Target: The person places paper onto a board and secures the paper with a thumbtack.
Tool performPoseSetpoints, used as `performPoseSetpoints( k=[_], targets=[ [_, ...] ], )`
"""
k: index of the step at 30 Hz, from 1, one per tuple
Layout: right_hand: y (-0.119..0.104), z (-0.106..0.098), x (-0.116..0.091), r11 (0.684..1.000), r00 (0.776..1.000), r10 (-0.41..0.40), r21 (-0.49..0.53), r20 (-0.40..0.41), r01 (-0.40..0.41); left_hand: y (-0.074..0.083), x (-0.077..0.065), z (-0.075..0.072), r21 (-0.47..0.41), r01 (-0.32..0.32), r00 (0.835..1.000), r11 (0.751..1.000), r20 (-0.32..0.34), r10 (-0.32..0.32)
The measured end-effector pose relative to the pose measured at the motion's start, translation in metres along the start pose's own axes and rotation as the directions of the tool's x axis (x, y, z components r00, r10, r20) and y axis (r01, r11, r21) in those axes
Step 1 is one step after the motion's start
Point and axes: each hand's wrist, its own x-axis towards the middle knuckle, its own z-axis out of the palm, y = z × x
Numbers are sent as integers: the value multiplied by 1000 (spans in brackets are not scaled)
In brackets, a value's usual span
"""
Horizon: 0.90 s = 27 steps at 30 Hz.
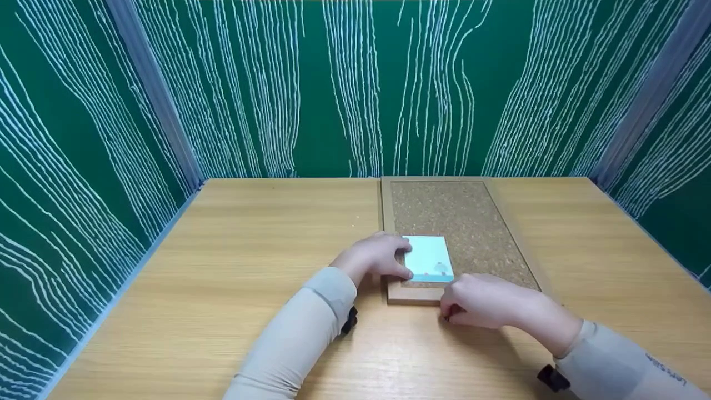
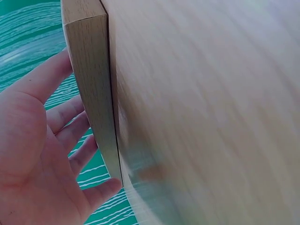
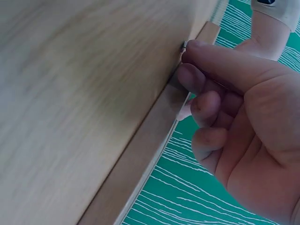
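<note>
A pale blue-white sheet of note paper (image 1: 425, 255) with a small printed picture lies on the near part of a cork board (image 1: 477, 216) with a wooden frame. My left hand (image 1: 382, 255) rests at the sheet's left edge, thumb and fingers spread and touching it. Seen from the left wrist, that hand (image 2: 42, 136) is beside the frame's wooden side (image 2: 91, 79). Just off the board's near edge, my right hand (image 1: 489, 303) has its thumb and forefinger pinched together. Between those fingertips a tiny silvery thing (image 3: 183, 46) shows, mostly hidden, low over the table.
The board lies flat on a light wooden table (image 1: 266, 239), right of the middle. Green walls (image 1: 339, 83) with white wavy lines stand behind and at both sides. Tiny pale specks (image 1: 355, 225) are on the table left of the board.
</note>
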Motion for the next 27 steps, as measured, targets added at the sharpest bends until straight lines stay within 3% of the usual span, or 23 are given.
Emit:
performPoseSetpoints(
  k=[3,20,27],
  targets=[
    [0,2,1,1000,1000,3,-13,-2,-3,0,0,0,30,-17,1000,999,-3,17],
    [-4,2,2,996,995,-78,-46,-65,75,0,0,0,-13,2,1000,1000,-1,-2],
    [-5,-2,-2,998,995,-61,-8,-81,61,0,0,0,-24,19,1000,1000,1,-19]
  ],
)
